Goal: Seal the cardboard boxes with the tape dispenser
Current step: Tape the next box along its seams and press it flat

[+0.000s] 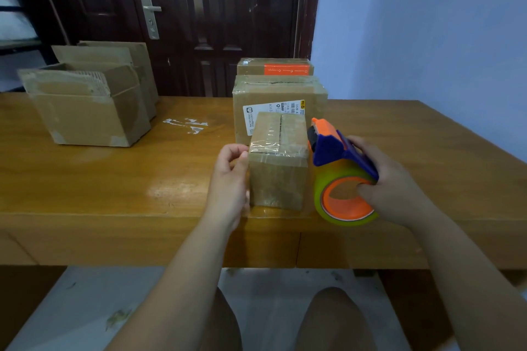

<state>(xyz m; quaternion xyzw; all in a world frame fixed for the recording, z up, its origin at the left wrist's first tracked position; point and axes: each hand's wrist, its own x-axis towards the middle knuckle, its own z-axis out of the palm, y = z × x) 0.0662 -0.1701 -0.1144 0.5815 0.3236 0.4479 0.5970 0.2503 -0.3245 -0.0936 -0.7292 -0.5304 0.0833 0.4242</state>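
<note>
wooden table (119,179) | dark panelled door (211,17) behind | pale blue wall (422,25) right

So I count three taped boxes (278,162) (281,92) (251,67), what looks like three open boxes (85,120) (94,55) (142,51), one tape dispenser (339,168), two hands (229,179) (390,179).

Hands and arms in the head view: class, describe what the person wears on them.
Nothing is worn: the left hand and right hand are bare, with no gloves, rings or watch showing. The left forearm and right forearm are bare too, no sleeves in view.
</note>
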